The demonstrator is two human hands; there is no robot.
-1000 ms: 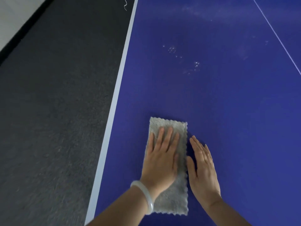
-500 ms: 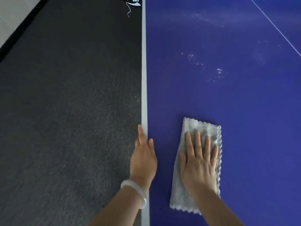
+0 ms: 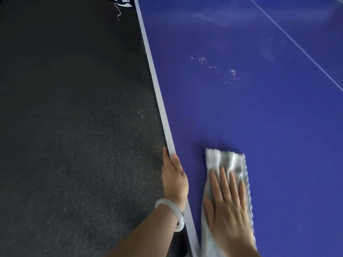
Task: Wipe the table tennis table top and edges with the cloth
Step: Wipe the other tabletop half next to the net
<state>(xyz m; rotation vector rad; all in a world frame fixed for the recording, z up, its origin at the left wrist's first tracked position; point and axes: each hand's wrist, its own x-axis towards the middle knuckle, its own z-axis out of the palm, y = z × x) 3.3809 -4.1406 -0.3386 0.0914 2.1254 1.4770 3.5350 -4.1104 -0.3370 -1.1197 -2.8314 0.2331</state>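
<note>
The blue table tennis table top (image 3: 241, 108) fills the right side, and its white edge (image 3: 157, 93) runs diagonally from the top down to the bottom. A folded grey cloth (image 3: 222, 158) lies on the top near that edge. My right hand (image 3: 228, 204) presses flat on the cloth with straight, spread fingers and is blurred by motion. My left hand (image 3: 174, 179), with a pale bangle on the wrist, holds the table edge. Its thumb lies on the white strip and its fingers run down the side, partly hidden.
Whitish smudges (image 3: 232, 73) mark the blue surface ahead of the cloth, with fainter streaks further up. A thin white centre line (image 3: 297, 43) crosses the top right. Dark carpet floor (image 3: 74, 127) lies left of the table. A dark printed label (image 3: 123, 0) hangs at the top.
My left hand left the cloth and took hold of the table edge. My right hand moved onto the cloth and now slides it. The view has swung, tilting the edge.
</note>
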